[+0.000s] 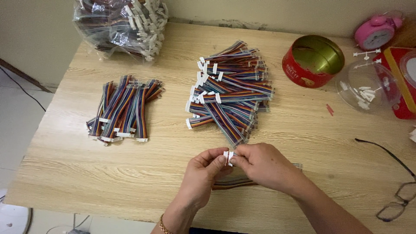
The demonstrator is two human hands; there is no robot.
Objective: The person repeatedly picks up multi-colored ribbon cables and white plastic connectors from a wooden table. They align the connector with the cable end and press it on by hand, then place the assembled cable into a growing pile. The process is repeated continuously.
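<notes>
Pinched between the fingers of the left hand point(203, 171) and right hand point(260, 164) above the counter point(130, 173), the cable point(228, 157) could be dropped if either grip were loosened.

Pale wood-grain tabletop point(130, 173), set against a wall. Lying on it: a small cable stack point(123, 109) at left, a bigger cable heap point(229, 93) at centre, a clear bag of cables point(121, 24) at the far edge. At right: an open red tin point(313, 60) (gold inside), a clear plastic lid point(367, 86) holding white bits, a pink alarm clock point(378, 31), a red box point(401, 82), glasses point(401, 190) near the right edge.
</notes>
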